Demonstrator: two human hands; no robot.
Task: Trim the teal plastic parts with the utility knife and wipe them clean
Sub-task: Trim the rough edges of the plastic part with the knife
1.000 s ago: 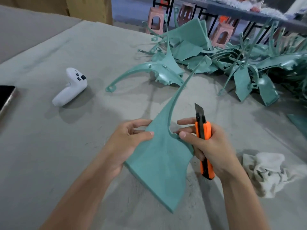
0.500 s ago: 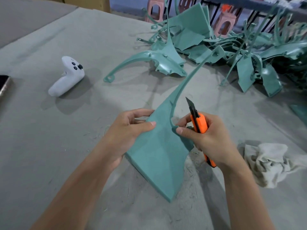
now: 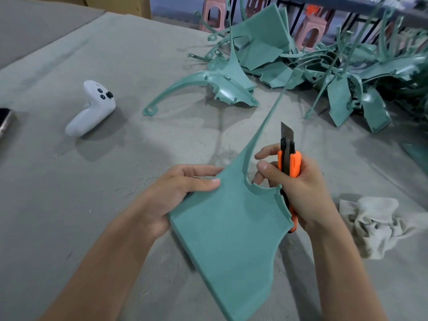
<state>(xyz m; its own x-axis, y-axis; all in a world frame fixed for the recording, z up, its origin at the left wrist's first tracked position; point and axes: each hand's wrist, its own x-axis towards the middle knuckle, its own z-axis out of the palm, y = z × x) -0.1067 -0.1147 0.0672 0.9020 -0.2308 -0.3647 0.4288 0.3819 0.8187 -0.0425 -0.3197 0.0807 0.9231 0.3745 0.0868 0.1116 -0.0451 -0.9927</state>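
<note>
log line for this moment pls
left hand: holds teal part | right hand: grips utility knife, blade up, off part | rag: unused on table

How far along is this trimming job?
Done: thin shavings scattered on the grey table suggest some trimming has happened. In hand: the left hand holds a flat teal plastic part; the right hand grips an orange utility knife, blade up, not cutting. Left: a tangled pile of teal parts and the crumpled white rag lying unused.
</note>
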